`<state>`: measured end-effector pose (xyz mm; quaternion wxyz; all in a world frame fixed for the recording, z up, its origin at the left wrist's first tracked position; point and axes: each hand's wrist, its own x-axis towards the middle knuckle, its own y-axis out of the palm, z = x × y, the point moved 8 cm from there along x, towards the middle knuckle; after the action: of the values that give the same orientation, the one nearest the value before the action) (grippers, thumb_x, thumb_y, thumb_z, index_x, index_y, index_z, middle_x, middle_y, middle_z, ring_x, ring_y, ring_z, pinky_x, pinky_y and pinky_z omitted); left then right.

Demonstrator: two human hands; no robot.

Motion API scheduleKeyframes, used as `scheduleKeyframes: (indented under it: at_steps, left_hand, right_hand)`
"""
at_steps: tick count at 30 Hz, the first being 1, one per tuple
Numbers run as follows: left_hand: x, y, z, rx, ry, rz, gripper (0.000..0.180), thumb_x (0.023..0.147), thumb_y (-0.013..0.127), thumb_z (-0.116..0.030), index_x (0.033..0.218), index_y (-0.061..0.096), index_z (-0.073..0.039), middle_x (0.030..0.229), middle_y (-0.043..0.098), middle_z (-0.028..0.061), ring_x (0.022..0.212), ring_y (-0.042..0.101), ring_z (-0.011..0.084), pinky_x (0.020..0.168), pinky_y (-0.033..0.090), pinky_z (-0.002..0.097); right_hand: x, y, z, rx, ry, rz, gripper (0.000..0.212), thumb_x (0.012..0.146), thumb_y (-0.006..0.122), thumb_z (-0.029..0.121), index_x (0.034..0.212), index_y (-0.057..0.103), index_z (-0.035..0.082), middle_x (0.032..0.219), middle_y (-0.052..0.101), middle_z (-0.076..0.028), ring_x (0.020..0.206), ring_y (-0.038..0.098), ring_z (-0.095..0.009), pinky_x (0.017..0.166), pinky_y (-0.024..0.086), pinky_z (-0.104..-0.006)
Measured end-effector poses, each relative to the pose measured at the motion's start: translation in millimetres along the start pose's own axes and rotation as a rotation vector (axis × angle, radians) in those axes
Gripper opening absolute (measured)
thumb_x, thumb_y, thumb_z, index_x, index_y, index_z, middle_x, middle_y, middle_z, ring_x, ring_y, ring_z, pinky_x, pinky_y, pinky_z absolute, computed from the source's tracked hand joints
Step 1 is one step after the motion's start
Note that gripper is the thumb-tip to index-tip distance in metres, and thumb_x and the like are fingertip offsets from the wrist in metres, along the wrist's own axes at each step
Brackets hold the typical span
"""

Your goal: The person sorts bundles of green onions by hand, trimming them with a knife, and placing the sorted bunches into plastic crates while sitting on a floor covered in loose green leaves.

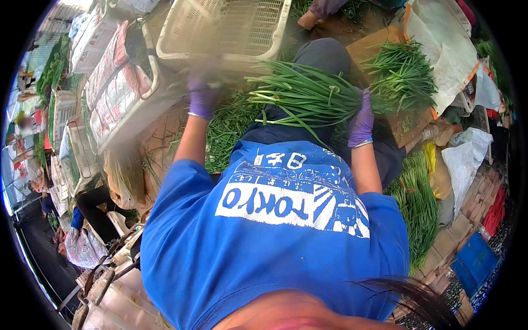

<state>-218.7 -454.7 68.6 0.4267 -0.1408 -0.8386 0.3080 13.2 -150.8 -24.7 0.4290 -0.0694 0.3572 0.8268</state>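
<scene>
In my purple-gloved right hand point(362, 118) is a loose bunch of long green chives point(308, 91), gripped at its right end. The stalks fan out leftward over my dark trousers. My left hand point(202, 98), also in a purple glove, is smeared by motion in front of the pale plastic crate point(220, 59); its fingers cannot be made out. Loose green stalks point(228, 124) lie on the ground between my hands, nearer the left one. Just beyond my right hand, another heap of chives point(404, 74) rests on cardboard point(379, 47).
More chives point(413, 203) are piled by my right elbow. A white sheet point(440, 44) lies at the far right, with a blue bin point(476, 261) lower down. Sacks point(113, 82) and crates line the left. Another person's hand point(308, 21) shows at the top.
</scene>
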Motion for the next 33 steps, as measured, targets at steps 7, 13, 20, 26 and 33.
scheduleKeyframes:
  at_steps: [7, 13, 20, 26, 33]
  left_hand:
    - [33.1, 71.6, -108.0, 0.176, 0.619, 0.424, 0.05, 0.067, 0.061, -0.013, 0.112, 0.054, -0.032, 0.117, 0.051, -0.0053, 0.103, 0.05, 0.0195, 0.09, 0.04, 0.0374]
    - [32.9, 98.6, -84.3, -0.133, 0.472, 0.548, 0.025, 0.061, 0.063, -0.012, 0.085, 0.062, -0.02, 0.108, 0.057, -0.0023, 0.106, 0.049, 0.0264, 0.088, 0.039, 0.041]
    - [-12.7, 41.7, 1.7, -0.094, 0.078, 0.454, 0.022, 0.071, 0.054, -0.01, 0.088, 0.066, -0.017, 0.099, 0.06, 0.0033, 0.1, 0.052, 0.0282, 0.087, 0.041, 0.0365]
    - [-92.4, 30.7, 71.9, 0.453, -0.215, 1.245, 0.051, 0.068, 0.065, -0.026, 0.115, 0.051, -0.015, 0.105, 0.058, 0.0095, 0.098, 0.054, 0.0274, 0.083, 0.043, 0.0359]
    - [1.3, 64.6, -42.7, -0.407, -0.609, 0.803, 0.035, 0.083, 0.055, -0.029, 0.104, 0.058, -0.001, 0.093, 0.063, 0.0088, 0.082, 0.058, 0.0149, 0.075, 0.046, 0.0276]
  right_hand:
    - [2.3, 1.5, 5.9, 0.035, 0.027, 0.032, 0.034, 0.089, 0.044, 0.034, 0.091, 0.058, 0.003, 0.085, 0.061, -0.008, 0.077, 0.057, -0.016, 0.074, 0.047, -0.0297]
    - [4.1, -17.6, 2.5, 0.024, 0.035, -0.023, 0.035, 0.087, 0.047, 0.035, 0.092, 0.058, 0.002, 0.086, 0.061, -0.008, 0.078, 0.058, -0.017, 0.074, 0.046, -0.0305]
    - [12.9, -25.1, -8.2, -0.042, 0.024, -0.042, 0.039, 0.088, 0.046, 0.036, 0.098, 0.057, 0.0, 0.093, 0.06, -0.01, 0.083, 0.057, -0.018, 0.076, 0.046, -0.0305]
    - [22.6, -3.6, -16.9, -0.061, 0.063, 0.019, 0.036, 0.086, 0.05, 0.034, 0.089, 0.061, 0.0, 0.085, 0.062, -0.008, 0.076, 0.058, -0.016, 0.072, 0.046, -0.028]
    - [28.2, -2.6, -21.9, 0.023, 0.06, 0.06, 0.033, 0.085, 0.052, 0.032, 0.087, 0.061, 0.0, 0.083, 0.062, -0.007, 0.075, 0.058, -0.015, 0.071, 0.047, -0.0277]
